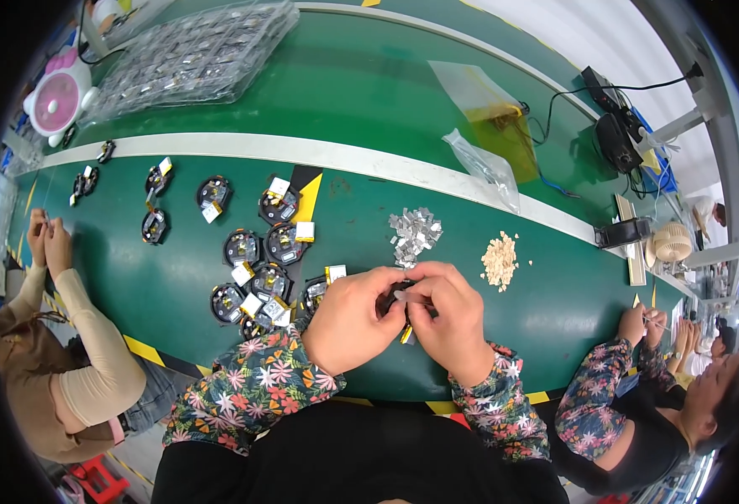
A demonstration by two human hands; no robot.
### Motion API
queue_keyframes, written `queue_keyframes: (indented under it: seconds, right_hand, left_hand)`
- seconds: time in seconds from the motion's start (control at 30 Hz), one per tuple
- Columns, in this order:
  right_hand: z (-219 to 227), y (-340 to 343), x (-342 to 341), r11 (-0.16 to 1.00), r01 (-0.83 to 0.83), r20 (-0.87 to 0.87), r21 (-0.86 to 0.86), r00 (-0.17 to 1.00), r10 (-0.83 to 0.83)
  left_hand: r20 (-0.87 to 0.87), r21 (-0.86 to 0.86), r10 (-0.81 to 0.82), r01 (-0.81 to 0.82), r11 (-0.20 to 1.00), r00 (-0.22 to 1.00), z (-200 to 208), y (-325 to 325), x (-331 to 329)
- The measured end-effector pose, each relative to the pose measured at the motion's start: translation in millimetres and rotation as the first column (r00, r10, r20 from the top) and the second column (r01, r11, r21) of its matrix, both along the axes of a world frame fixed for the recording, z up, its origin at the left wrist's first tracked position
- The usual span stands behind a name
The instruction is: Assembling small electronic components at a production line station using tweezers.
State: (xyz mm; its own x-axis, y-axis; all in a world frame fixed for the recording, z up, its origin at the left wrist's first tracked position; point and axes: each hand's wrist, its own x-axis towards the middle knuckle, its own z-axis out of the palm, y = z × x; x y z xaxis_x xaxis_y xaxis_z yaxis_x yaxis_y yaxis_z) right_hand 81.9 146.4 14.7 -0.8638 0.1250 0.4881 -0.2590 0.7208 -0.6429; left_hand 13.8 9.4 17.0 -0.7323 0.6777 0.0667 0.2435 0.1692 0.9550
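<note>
My left hand (354,315) is curled around a small dark device part (393,302), mostly hidden by my fingers. It looks like the round black housings beside it. The fingers of my right hand (453,315) are closed at the same part, pinching a small greyish piece (400,295) against it. Just beyond my fingertips lies a heap of small silver-grey pieces (416,233). Farther right is a heap of small beige pieces (500,262). Several round black housings (241,248) with circuitry and white blocks on yellow tabs lie left of my left hand.
A white rail (336,155) crosses the green bench. Behind it are a stacked clear tray (193,59), a pink-and-white fan (56,99) and a plastic bag (483,172). Cables and a black box (617,143) stand at far right. Other people work on both sides.
</note>
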Motion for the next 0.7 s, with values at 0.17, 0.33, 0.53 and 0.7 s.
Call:
queue_keyframes:
  seconds: [0.17, 0.33, 0.53, 0.7]
  right_hand:
    - [5.9, -8.0, -0.8, 0.961, 0.028, -0.062, 0.274, 0.998, -0.011]
    - [1.4, -3.8, -0.3, 0.984, 0.022, -0.045, 0.176, 0.999, -0.014]
    - [1.4, 3.8, -1.3, 0.969, 0.028, 0.081, -0.247, 0.997, -0.008]
    - [9.5, 9.4, 2.1, 0.866, 0.130, 0.166, -0.483, 0.985, -0.055]
  left_hand:
    - [-0.121, -0.007, 0.010, -0.011, 1.000, 0.993, -2.4, -2.5, 1.3]
    - [-0.150, 0.083, 0.018, -0.005, 0.997, 0.989, -5.1, -1.7, -0.9]
    - [0.228, 0.106, -0.025, 0.001, 0.994, 0.973, -12.7, 0.2, -9.8]
    - [0.313, 0.125, 0.009, -0.050, 0.991, 0.950, -2.8, -1.0, -11.6]
